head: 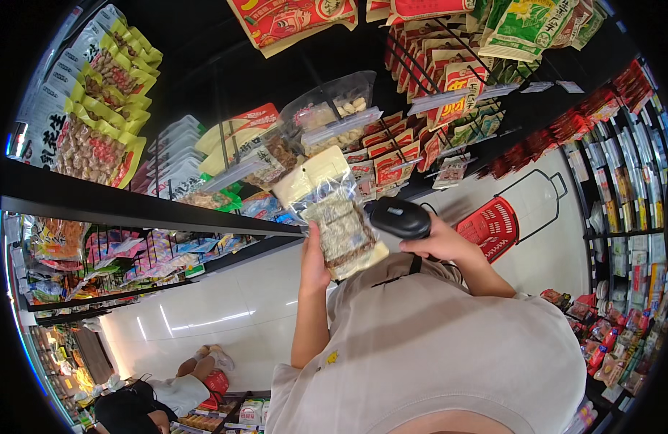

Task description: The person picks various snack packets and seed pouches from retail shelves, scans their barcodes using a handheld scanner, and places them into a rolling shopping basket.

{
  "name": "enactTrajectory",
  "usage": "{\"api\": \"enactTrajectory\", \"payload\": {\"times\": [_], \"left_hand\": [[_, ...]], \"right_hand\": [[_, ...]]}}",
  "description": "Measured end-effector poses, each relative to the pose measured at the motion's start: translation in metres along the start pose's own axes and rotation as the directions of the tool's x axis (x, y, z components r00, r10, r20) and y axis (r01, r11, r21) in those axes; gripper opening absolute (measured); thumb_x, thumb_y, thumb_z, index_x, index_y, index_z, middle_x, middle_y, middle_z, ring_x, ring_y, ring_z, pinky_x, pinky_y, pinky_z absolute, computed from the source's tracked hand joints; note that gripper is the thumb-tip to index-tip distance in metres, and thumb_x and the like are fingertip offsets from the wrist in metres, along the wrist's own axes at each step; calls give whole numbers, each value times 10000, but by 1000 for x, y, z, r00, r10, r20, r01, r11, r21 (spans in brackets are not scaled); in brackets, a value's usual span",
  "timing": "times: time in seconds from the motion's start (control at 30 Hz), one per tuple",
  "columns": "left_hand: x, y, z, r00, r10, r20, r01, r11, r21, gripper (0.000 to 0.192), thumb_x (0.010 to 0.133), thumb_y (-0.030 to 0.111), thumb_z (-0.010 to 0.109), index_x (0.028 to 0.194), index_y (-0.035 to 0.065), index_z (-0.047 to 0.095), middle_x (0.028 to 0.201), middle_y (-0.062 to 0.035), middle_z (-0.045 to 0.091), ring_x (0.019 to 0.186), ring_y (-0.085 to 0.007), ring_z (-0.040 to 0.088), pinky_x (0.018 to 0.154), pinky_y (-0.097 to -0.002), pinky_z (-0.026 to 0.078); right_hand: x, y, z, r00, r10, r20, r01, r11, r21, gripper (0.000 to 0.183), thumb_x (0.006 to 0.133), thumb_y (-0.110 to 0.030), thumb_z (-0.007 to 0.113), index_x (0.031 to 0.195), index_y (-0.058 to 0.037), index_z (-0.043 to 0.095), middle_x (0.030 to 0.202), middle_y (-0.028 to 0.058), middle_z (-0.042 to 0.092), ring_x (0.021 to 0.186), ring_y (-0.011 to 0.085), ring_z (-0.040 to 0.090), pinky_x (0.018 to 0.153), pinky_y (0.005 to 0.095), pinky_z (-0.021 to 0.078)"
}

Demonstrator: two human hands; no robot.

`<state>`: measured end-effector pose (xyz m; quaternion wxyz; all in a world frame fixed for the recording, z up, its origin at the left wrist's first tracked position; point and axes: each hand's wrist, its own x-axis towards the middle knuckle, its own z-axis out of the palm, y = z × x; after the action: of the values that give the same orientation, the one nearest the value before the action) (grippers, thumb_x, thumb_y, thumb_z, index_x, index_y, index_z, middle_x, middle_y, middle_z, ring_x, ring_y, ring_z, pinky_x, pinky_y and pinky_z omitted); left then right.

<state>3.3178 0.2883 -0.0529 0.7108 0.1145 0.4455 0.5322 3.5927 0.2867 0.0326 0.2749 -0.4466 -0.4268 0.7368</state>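
My left hand [315, 260] grips the edge of a transparent-fronted snack packet [339, 225] with cream ends, held up in front of my torso. My right hand [440, 241] is closed around a black handheld barcode scanner [400, 218], whose head is turned toward the packet and is close to its right edge. A dark cable runs by the right hand. Just beyond the packet, bags of nuts [334, 122] and other snack bags [274, 154] hang on hooks with clear price-label holders.
A red shopping basket [488, 228] with a long handle stands on the pale floor at right. Peanut bags [95, 130] hang at upper left above a black shelf edge [149, 198]. Shelves of goods [627, 217] line the right. Another person [171, 396] is at lower left.
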Motion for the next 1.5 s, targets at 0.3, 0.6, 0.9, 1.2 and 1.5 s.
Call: {"api": "enactTrajectory", "payload": {"times": [0.3,0.6,0.9,1.2,1.5], "left_hand": [[1,-18,-28,472,-195,860,743,612,-269,563,867,534,656,1084,63,437,833,-106,560,725,-281,588,640,-375,460],[-17,-26,-22,242,-299,923,864,500,-65,448,928,505,586,949,85,430,676,-48,482,610,-197,483,604,-320,416],[-59,-49,-31,285,-357,890,922,356,-153,450,976,502,513,868,70,444,587,-36,497,502,-169,486,483,-306,397],[-73,-146,34,686,-463,561,581,813,-39,698,983,564,488,1445,43,444,1396,-189,544,1294,-349,525,1079,-491,438],[-35,-364,156,734,-655,180,454,670,588,651,956,223,681,1494,28,370,1440,-113,524,1302,-254,535,1085,-446,431]], "right_hand": [[34,37,28,938,-327,-111,297,928,-224,352,888,-106,767,1191,-25,608,1037,19,686,975,95,594,889,273,479],[56,53,72,955,-167,-247,225,946,233,426,919,-91,727,1316,-41,580,1115,42,683,1045,136,633,882,309,508],[38,74,89,978,-169,-125,188,968,169,477,873,-62,768,1315,-51,588,887,1,662,793,99,634,709,266,539],[-71,133,-57,895,-233,-381,359,882,305,494,806,1,791,1266,-57,620,863,-9,612,798,102,614,717,304,534],[-209,269,-257,643,-52,-764,341,913,225,224,821,-27,761,1024,-36,667,801,13,648,693,91,599,634,286,502]]}}
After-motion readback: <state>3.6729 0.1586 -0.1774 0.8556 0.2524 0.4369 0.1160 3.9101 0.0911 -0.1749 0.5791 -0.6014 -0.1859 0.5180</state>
